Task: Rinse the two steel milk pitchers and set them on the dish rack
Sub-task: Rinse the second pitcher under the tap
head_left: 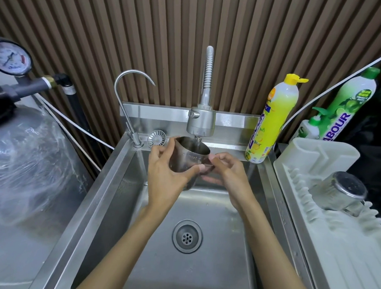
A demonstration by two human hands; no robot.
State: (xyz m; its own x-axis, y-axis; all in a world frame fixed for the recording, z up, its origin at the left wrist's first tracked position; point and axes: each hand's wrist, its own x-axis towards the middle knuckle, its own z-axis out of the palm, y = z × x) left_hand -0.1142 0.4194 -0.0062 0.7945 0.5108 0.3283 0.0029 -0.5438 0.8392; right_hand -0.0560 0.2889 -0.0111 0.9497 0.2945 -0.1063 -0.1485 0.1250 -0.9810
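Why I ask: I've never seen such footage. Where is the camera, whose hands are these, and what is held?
There is one picture, taken by a wide-angle camera worn on a person's head, looking down at their own bare arms. No machine is involved. The left hand grips a steel pitcher and the right hand holds its other side. Its open mouth is under the tap, and a thin stream of water runs in. Below is a steel sink. To the right, a second pitcher lies bottom up on the white rack. Two soap bottles, one yellow and one green, stand behind.
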